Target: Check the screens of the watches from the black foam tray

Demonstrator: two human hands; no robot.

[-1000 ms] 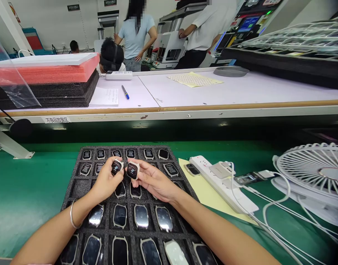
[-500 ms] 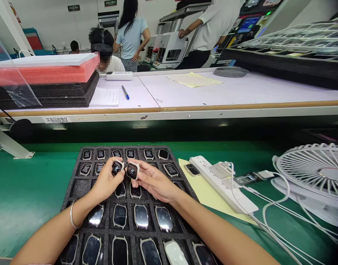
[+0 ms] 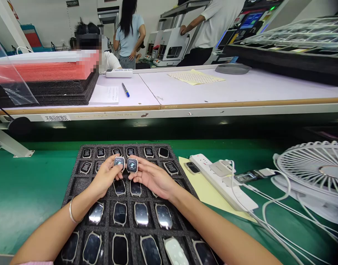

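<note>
My left hand (image 3: pixel 106 176) grips a strapless smartwatch (image 3: pixel 119 162) with a lit screen, its thumb on the lower part of the face. Close beside it, my right hand (image 3: pixel 154 179) holds a second strapless smartwatch (image 3: pixel 132 165) by its edge, screen also lit and facing me. Both are raised over a dark foam tray (image 3: pixel 80 187) whose compartments hold several more watch bodies. Those in the far rows show white text on their screens, while nearer ones, like this watch (image 3: pixel 141 214), have dark, shiny faces. One piece in the front row (image 3: pixel 176 251) is whitish.
Right of the tray, a watch (image 3: pixel 192 168) lies on yellow paper (image 3: pixel 193 182) by a white power strip (image 3: pixel 213 176) with cables. A white fan (image 3: pixel 315 176) stands farther right. Behind runs a raised shelf (image 3: pixel 226 92) with foam stacks (image 3: pixel 47 86) and a pen (image 3: pixel 125 89). People are beyond.
Both watches have turned so their screens face me more squarely and look brighter. My left thumb has shifted onto its watch's face. The seated person beyond the shelf has moved left.
</note>
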